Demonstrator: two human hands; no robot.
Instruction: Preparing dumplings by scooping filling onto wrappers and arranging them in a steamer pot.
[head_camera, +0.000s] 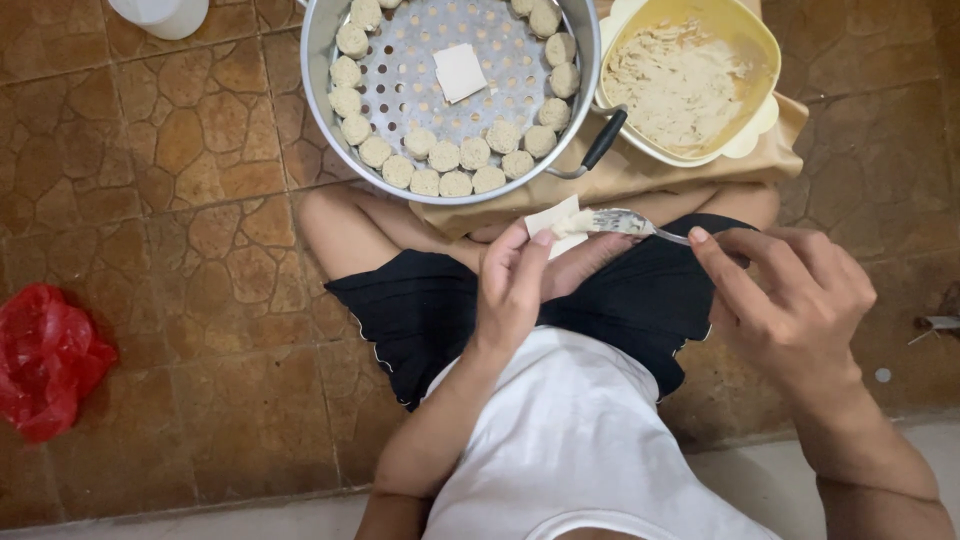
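Note:
My left hand (525, 285) cups a small square dumpling wrapper (556, 222) over my lap. With my right hand (790, 300) I hold a metal fork (625, 224) by its handle; its tines lie on the wrapper with a bit of pale filling. A round perforated metal steamer tray (400, 70) sits in front of me, with several filled dumplings (445, 157) lined along its rim and one loose wrapper (459, 71) in the middle. To its right stands a yellow bowl (745, 40) of pale filling (670, 85).
I sit cross-legged on a brown stone-pattern tiled floor (190, 250). A red plastic bag (45, 360) lies at the left. A white container (165, 15) stands at the top left. Brown paper (640, 175) lies under the bowl. A small metal object (935, 325) is at the right edge.

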